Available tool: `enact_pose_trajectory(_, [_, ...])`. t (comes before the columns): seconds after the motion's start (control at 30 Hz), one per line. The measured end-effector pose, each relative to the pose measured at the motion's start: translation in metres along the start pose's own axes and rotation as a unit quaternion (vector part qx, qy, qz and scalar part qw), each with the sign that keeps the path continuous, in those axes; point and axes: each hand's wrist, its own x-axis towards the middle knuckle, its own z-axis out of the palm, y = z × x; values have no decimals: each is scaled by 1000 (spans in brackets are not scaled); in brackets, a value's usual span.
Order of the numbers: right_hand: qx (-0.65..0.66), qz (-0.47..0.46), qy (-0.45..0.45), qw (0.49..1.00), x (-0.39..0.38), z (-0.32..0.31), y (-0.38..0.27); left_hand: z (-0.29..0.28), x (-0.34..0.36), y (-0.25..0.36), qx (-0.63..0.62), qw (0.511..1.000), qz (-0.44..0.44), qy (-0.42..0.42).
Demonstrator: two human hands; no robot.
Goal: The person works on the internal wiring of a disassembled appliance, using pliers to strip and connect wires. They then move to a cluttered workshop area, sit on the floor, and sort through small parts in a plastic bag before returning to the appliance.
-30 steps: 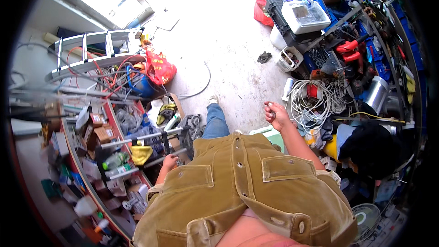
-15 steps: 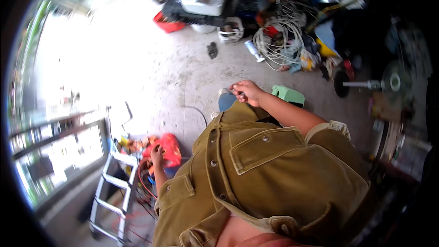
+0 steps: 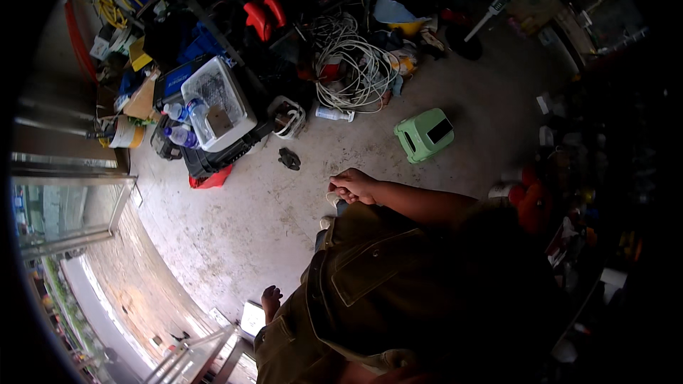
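Note:
My right hand point(image 3: 352, 186) is held out in front of my body, its fingers curled together in a pinch. Whatever it holds, if anything, is too small to make out. Down at my left side hangs my left hand point(image 3: 271, 300), in shadow, fingers loosely bent and a little apart, with nothing visible in it. A light green plastic box-like thing point(image 3: 425, 135) with a dark panel stands on the floor beyond my right hand, apart from it. Nearer the middle lies a small dark object point(image 3: 289, 158) on the floor.
A white plastic tub point(image 3: 245, 119) rests on a black case point(image 3: 235, 155), bottles beside it. Coiled pale cable point(image 3: 348, 64) and a white basket point(image 3: 287, 117) are farther off. A fan-like stand point(image 3: 487, 18) is at far right. Cluttered goods line the right side; a glass door point(image 3: 67, 213) is at left.
My view has turned to the right, and the scene has swung round counterclockwise. The green box-like thing now shows fully. My right hand stays curled before me; my left still hangs at my side.

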Motion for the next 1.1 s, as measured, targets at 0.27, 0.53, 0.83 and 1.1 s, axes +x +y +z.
enact_pose_trajectory(0.27, [149,-79,165,972,-96,-62,87,-41,147,85,114,993,19,-34])
enact_pose_trajectory(0.53, [281,-131,201,929,-160,-132,117,117,145,209,214,947,191,-141])
enact_pose_trajectory(0.83, [200,-90,238,946,-224,-298,45,292,10,261,249,922,257,-150])
enact_pose_trajectory(1.1, [75,-19,157,985,-152,-319,-21,241,-65,179,235,970,57,30])
